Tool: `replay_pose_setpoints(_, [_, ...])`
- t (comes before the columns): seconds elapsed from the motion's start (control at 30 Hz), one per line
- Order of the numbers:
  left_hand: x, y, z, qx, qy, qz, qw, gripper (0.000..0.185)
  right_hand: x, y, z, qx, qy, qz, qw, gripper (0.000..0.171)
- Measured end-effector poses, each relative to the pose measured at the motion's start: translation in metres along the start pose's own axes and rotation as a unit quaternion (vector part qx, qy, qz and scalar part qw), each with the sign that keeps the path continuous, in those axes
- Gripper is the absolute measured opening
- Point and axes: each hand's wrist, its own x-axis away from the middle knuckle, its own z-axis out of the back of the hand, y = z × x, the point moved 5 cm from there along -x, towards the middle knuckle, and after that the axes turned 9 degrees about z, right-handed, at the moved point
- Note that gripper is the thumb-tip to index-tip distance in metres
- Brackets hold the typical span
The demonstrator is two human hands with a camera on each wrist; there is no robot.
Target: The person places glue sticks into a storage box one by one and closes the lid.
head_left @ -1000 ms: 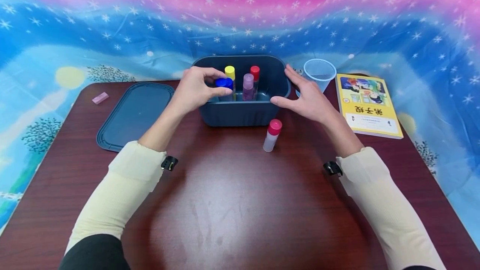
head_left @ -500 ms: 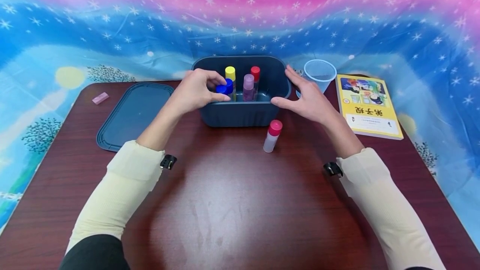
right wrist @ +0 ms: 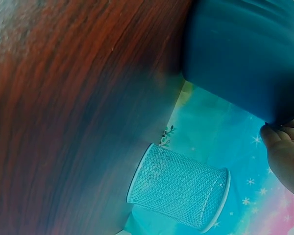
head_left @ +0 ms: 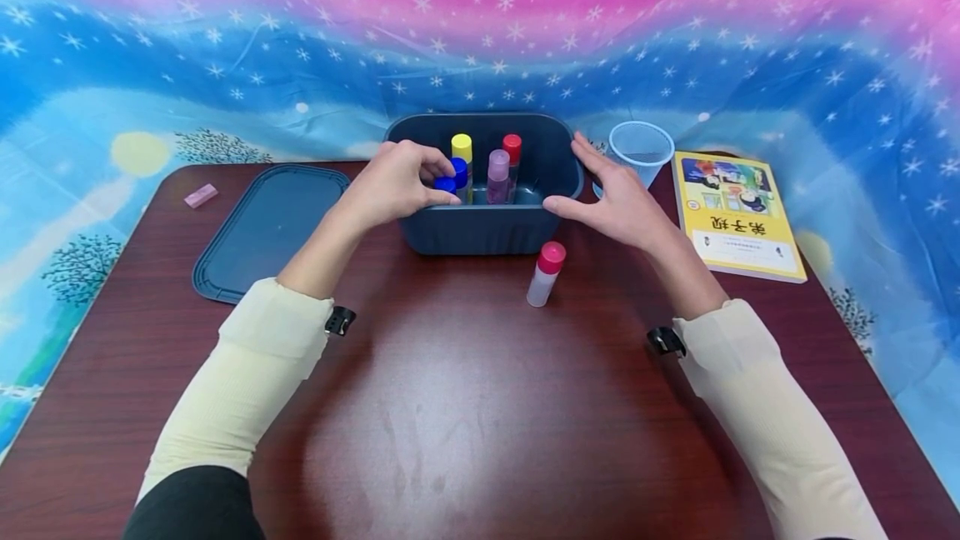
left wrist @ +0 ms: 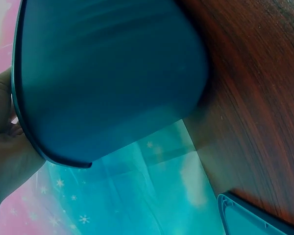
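Observation:
In the head view my left hand (head_left: 386,180) reaches over the left front of the dark blue bin (head_left: 480,230). Thumb and fingers pinch a blue-capped tube (head_left: 445,185); its lower part is hidden. Beside it in the bin stand a second blue-capped tube (head_left: 458,167), a yellow-capped tube (head_left: 462,143), a purple tube (head_left: 498,177) and a red-capped tube (head_left: 512,146). My right hand (head_left: 618,198) rests on the bin's right rim, fingers straight and thumb spread to the front edge. In front of the bin stands a pink-capped tube (head_left: 546,273) with a pale body.
The bin's lid (head_left: 273,227) lies flat at the left, with a pink eraser-like block (head_left: 200,196) beyond it. At the right are a light blue mesh cup (right wrist: 179,188) and a yellow book (head_left: 738,215). A patterned cloth (head_left: 480,32) hangs behind the table.
My left hand has brought the blue-capped tube lower and slightly left in the bin, and the second blue cap now shows separately. The right hand stays at the rim.

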Motion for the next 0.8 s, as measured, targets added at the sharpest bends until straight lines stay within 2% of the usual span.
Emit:
replay_pose_setpoints(0.3, [-0.001,-0.004,0.003,0.024,-0.007,0.012,0.9996,0.040,0.000,0.000,0.000,-0.008,-0.002,0.001,1.000,0.096])
replay_pose_setpoints(0.57, [0.002,-0.010,0.007,0.053,0.002,0.026,0.9983,0.039,0.000,0.000,0.000,-0.006,-0.002,-0.002,1.000,0.097])
replay_pose_setpoints(0.8, [0.008,-0.009,0.013,0.075,0.027,0.006,0.9968,0.036,0.000,-0.001,0.000,-0.006,-0.002,-0.001,1.000,0.096])
